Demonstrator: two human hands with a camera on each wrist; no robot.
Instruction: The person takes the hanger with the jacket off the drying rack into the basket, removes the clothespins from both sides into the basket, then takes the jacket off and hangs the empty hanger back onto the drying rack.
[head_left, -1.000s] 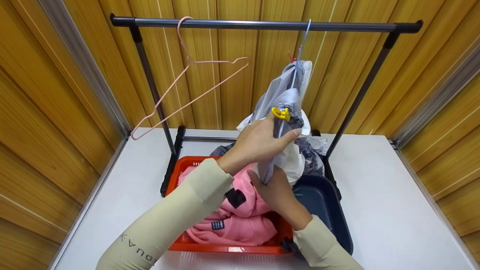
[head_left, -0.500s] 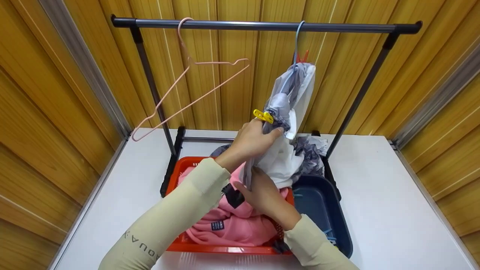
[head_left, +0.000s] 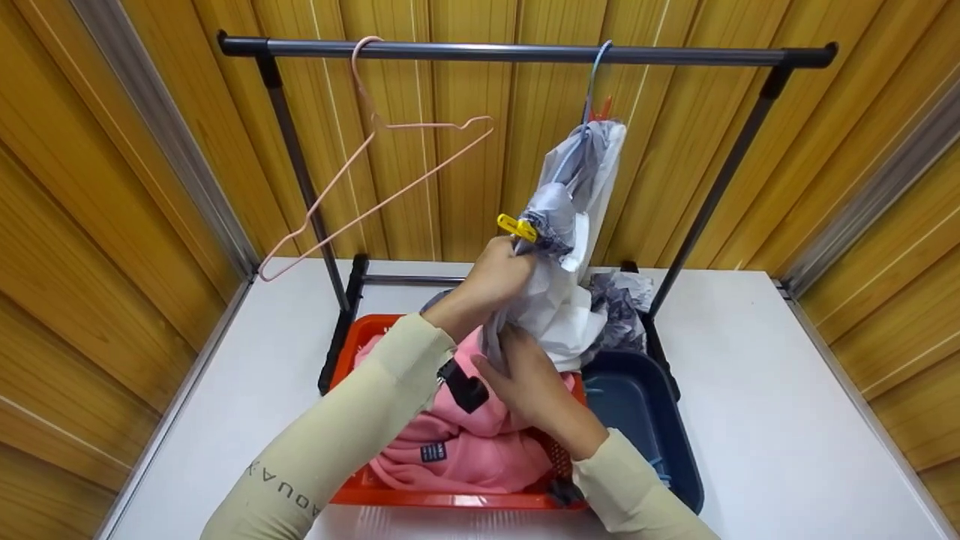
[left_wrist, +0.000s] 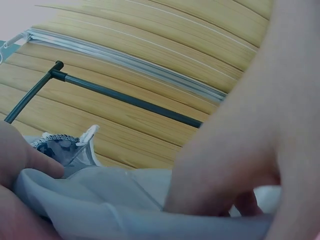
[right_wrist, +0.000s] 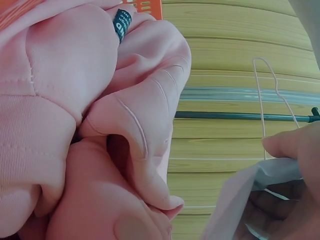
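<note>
A thin grey-and-white garment (head_left: 562, 292) hangs on a blue hanger (head_left: 594, 79) hooked over the rack's bar. A yellow clothespin (head_left: 517, 227) sits on its near end and a red clothespin (head_left: 602, 109) at its far end. My left hand (head_left: 499, 274) grips the garment just below the yellow clothespin, its fingertips hidden. Lower down, my right hand (head_left: 529, 375) holds the hanging cloth. In the right wrist view, that hand's thumb lies outside the garment's edge (right_wrist: 232, 200) and its fingers show inside the fold.
A black-and-grey rack (head_left: 480, 51) spans the back; a bare pink hanger (head_left: 379, 202) hangs at its left. Below stands a red basket (head_left: 450, 499) with a pink garment (head_left: 480, 457). Right of it is a dark blue tray (head_left: 679, 450) with small clips. Wood-patterned walls enclose the table (head_left: 772, 375).
The garment's near end, with the yellow clothespin and both hands, has swung left. The blue hanger's hook has turned on the bar. The left fingers have closed further round the cloth.
</note>
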